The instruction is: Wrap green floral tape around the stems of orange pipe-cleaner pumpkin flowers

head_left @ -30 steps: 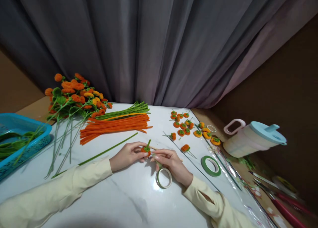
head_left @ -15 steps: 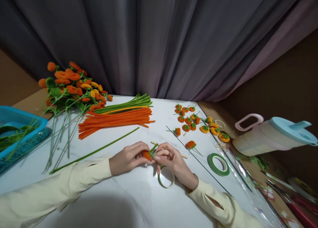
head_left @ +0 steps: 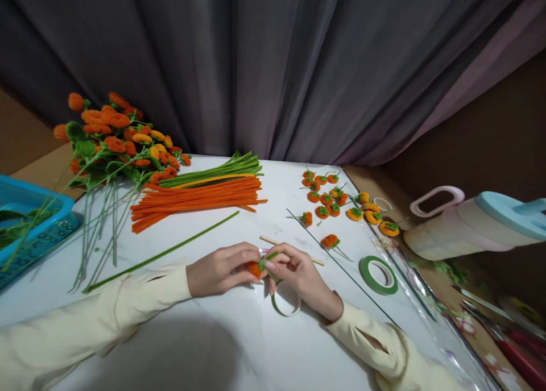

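In my left hand [head_left: 224, 270] is an orange pipe-cleaner flower head [head_left: 255, 269], pinched between thumb and fingers. A short green stem sticks out of it toward my right hand [head_left: 301, 274]. The right thumb and fingertips are closed at that stem, on a strip of green floral tape. Just below them is a nearly used-up tape roll [head_left: 297, 310], close to the right fingers. Behind the right hand lies a thin wooden stick [head_left: 267, 240]. My fingers hide part of the flower and the tape end.
Orange pipe cleaners [head_left: 196, 200] and green ones [head_left: 222, 168] lie in bundles. One green pipe cleaner [head_left: 170, 248] lies apart. Finished flowers [head_left: 115, 135] and a blue basket [head_left: 63, 226] are left. Right are small flower heads [head_left: 326, 199], a green tape roll [head_left: 379, 275] and a tumbler [head_left: 456, 232].
The view has shifted slightly. The green stem now leans further right, with my right fingers folded over it. My left hand still grips the flower head.
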Tool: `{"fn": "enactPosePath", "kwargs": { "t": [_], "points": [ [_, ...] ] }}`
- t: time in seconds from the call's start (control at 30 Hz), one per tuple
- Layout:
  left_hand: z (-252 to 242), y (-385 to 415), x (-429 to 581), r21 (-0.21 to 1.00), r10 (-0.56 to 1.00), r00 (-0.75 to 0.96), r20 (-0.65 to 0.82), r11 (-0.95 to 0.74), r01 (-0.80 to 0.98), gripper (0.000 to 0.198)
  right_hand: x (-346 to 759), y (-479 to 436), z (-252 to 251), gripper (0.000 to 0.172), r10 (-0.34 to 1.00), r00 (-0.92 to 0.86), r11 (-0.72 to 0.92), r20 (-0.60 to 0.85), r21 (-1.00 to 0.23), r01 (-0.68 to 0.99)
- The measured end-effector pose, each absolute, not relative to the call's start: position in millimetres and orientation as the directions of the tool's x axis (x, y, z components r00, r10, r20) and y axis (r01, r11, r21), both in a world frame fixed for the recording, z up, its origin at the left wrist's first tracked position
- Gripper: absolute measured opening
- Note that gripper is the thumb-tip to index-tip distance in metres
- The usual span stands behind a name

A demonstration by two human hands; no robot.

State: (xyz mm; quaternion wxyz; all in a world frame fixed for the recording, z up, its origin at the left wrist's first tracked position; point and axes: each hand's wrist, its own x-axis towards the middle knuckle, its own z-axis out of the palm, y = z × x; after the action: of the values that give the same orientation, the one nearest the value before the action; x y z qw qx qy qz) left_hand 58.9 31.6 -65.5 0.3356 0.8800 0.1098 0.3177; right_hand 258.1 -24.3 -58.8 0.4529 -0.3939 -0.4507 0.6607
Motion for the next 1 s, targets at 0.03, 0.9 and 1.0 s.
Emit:
{"fn": "enactPosePath", "kwargs": {
  "t": [0.03, 0.9, 1.0],
  "points": [
    [-64.2, 31.5, 59.3, 0.666, 0.415, 0.774, 0.478, -0.746, -0.011, 0.023, 257.9, -24.7, -59.4, 0.026, 0.957, -0.269, -0.174, -0.107, -0.955, -0.238],
    [-63.8, 33.7, 58.5, 0.444, 0.3, 0.793, 0.53, -0.895, 0.041, 0.028, 254.7, -25.3, -53.0, 0.024, 0.973, -0.191, -0.177, -0.133, -0.955, -0.236],
    [-65.2, 33.9, 57.9, 0.432, 0.307, 0.797, 0.521, -0.9, 0.065, 0.029, 255.4, -24.7, -53.8, 0.024, 0.973, -0.17, -0.197, -0.158, -0.951, -0.24]
  ]
}}
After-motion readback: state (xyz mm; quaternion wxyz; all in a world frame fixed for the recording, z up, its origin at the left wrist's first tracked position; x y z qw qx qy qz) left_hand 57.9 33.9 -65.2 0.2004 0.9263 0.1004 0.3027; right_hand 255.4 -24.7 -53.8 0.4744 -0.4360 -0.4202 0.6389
